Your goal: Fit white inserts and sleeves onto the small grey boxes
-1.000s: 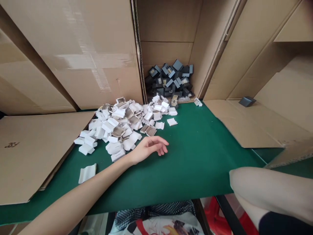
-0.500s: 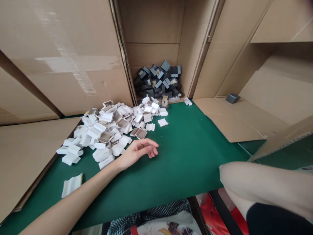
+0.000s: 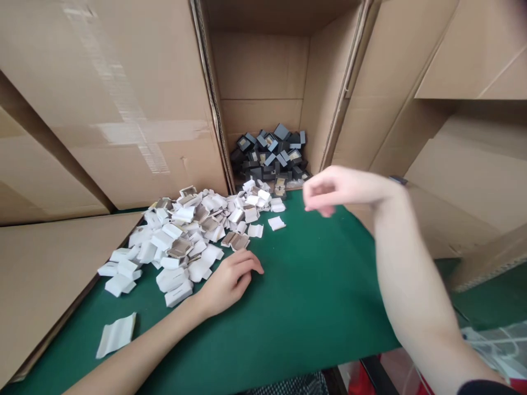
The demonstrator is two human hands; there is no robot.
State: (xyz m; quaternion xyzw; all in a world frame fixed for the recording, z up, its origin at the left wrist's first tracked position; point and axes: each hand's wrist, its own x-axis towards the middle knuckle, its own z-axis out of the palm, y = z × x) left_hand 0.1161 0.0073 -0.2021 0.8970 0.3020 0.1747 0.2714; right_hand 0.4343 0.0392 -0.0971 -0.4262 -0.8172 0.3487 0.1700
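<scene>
My left hand (image 3: 230, 281) rests on the green tabletop (image 3: 296, 302), its fingers loosely bent with the thumb apart, and I see nothing in it. It lies just in front of a pile of white folded pieces (image 3: 181, 247), some showing brown sides. My right hand (image 3: 331, 189) is raised over the right part of the table, bent down at the wrist. Its fingers hang loosely apart and nothing shows between them. Beyond it to the left, small dark boxes (image 3: 269, 156) are heaped inside an upright cardboard box (image 3: 263, 66).
A single white folded piece (image 3: 117, 334) lies at the front left beside my left forearm. Another white piece (image 3: 276, 223) sits apart from the pile. Cardboard panels (image 3: 156, 99) stand along the back, and an open carton (image 3: 473, 159) is at the right, partly behind my right arm.
My right hand has come up from the lower right and swung forward over the table. My left hand has settled lower, fingers down on the tabletop. The view has tilted up slightly.
</scene>
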